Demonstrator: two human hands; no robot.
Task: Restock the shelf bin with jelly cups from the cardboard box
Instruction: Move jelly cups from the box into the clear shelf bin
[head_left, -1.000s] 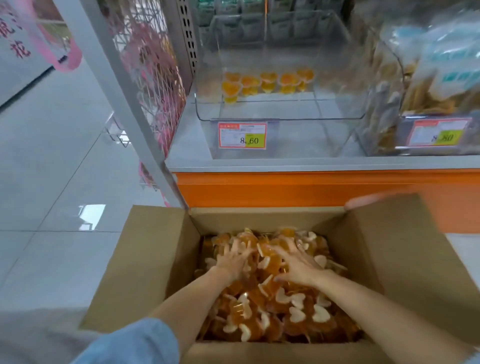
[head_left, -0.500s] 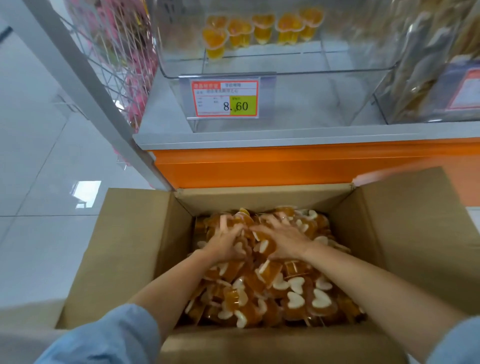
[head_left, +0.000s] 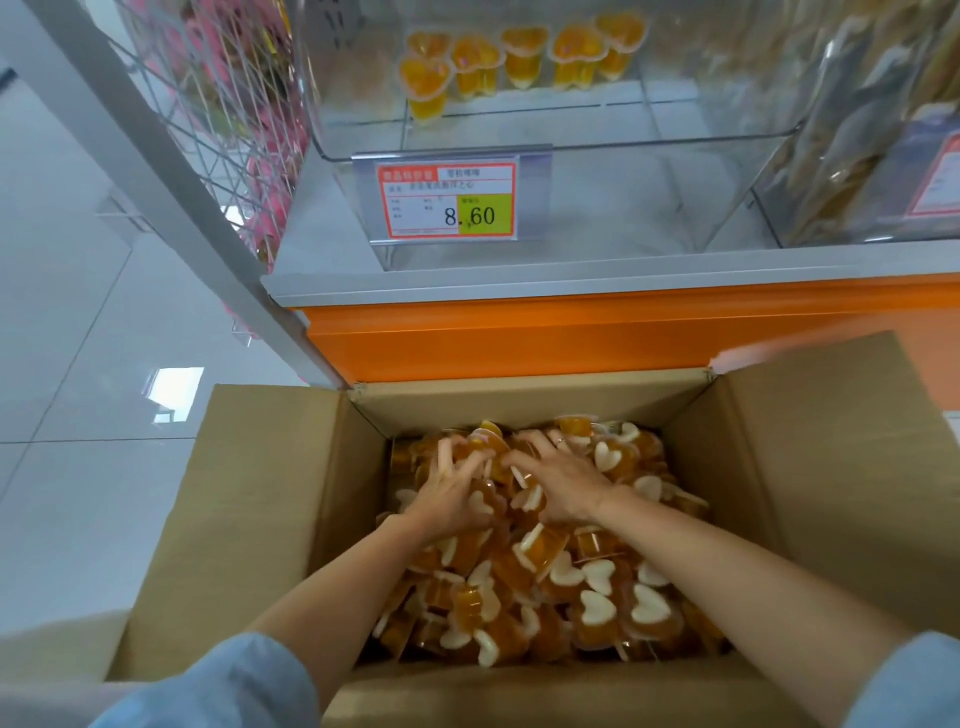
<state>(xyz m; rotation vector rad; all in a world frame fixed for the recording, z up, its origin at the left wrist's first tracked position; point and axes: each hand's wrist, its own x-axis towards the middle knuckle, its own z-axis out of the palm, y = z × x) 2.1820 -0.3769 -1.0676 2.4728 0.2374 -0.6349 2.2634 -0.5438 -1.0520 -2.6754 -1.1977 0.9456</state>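
Since 1 s ago the 2 hands have slid to the far end of the cardboard box (head_left: 260, 519) and drawn together. The left hand (head_left: 449, 499) curls round jelly cups (head_left: 597, 608); the right hand (head_left: 563, 483) has its fingers bent into the same heap. Scoop forming, prob. not lifted yet. The shelf bin (head_left: 623, 208) above holds only a few cups at the back, so many loads left.

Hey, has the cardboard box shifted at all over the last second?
No. The cardboard box has its far left corner at the foot of the grey shelf post, as before; only the camera tilted.
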